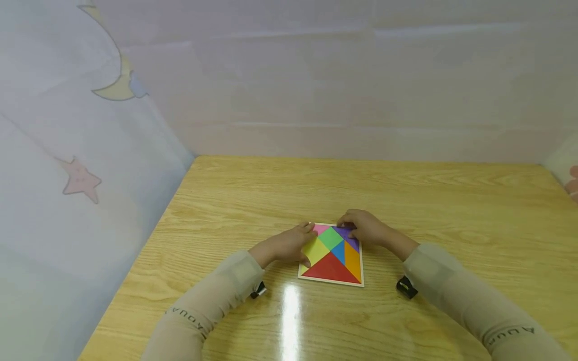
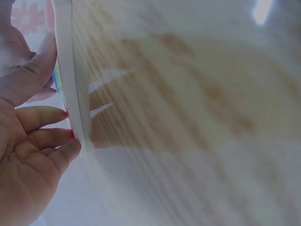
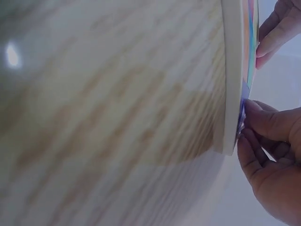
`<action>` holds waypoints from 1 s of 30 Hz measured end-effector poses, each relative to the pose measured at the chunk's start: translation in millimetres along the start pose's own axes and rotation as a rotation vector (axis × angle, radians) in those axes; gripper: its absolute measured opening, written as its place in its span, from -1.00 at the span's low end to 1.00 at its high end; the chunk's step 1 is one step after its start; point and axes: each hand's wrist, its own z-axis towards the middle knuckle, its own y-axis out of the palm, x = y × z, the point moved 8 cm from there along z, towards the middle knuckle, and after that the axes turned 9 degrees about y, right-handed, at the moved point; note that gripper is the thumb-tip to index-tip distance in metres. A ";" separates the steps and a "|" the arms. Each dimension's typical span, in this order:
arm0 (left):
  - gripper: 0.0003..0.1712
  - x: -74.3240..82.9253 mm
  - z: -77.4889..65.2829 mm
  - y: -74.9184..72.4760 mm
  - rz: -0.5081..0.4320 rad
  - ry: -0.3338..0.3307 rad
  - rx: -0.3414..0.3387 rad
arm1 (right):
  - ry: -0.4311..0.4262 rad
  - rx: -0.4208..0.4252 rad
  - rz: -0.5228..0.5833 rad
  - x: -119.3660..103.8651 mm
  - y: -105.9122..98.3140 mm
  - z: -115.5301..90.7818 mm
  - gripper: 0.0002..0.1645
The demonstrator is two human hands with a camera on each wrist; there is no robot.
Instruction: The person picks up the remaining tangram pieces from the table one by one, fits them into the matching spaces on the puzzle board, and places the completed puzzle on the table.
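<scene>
A square tangram board (image 1: 331,282) with a pale rim lies on the table, filled with coloured pieces. My left hand (image 1: 289,244) rests at its left side, fingers near the pink piece (image 1: 319,228) and thumb on the yellow piece (image 1: 314,252). In the left wrist view, this hand's fingertips (image 2: 70,134) touch the board's edge. At the far right corner, my right hand (image 1: 368,228) pinches at the purple triangle (image 1: 354,243) with thumb and curled fingers. A green square (image 1: 331,238), blue triangle (image 1: 338,251), orange parallelogram (image 1: 353,261) and red triangle (image 1: 331,269) fill the rest.
The board sits on a wood-grain table (image 1: 451,210). A pale printed cloth (image 1: 289,90) hangs behind and on the left. Black wrist straps or mounts (image 1: 407,287) show beneath both sleeves. A light reflection lies in front of the board.
</scene>
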 end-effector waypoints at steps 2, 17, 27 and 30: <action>-0.11 0.3 0.0 0.1 -0.002 -0.001 0.001 | 0.008 -0.006 0.019 1.8 1.0 0.6 -0.72; -0.08 2.2 -2.0 1.5 -0.016 -0.006 -0.008 | 0.016 -0.032 0.097 3.1 9.9 -2.5 -0.77; -0.13 0.1 -0.5 0.4 0.021 -0.018 -0.001 | 0.066 -0.023 -0.015 5.5 11.0 -1.4 -0.81; -0.16 -1.0 -0.7 -0.9 0.040 -0.035 -0.005 | 0.108 -0.015 -0.063 8.9 10.3 -3.1 -0.71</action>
